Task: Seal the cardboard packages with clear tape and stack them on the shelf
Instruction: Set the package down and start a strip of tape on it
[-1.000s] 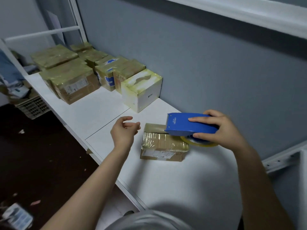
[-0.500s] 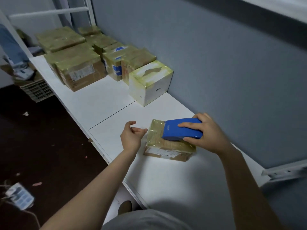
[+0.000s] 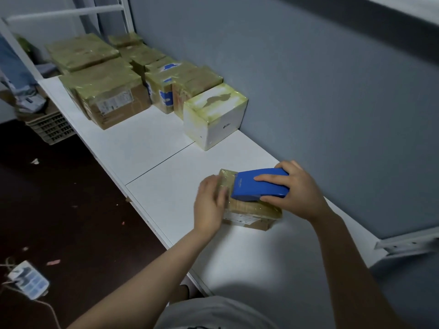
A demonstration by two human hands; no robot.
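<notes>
My right hand grips the tape dispenser, pressed flat onto the box on the shelf to lay tape. My left hand braces the box's end against sliding, its fingers too blurred to judge.

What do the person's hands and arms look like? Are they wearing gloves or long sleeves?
No gloves, no long sleeves. The left hand and right hand are bare, with no rings, watch or bracelet showing. Both arms are uncovered as far as the picture shows. At the bottom edge there is a bit of the grey top the person wears.
</notes>
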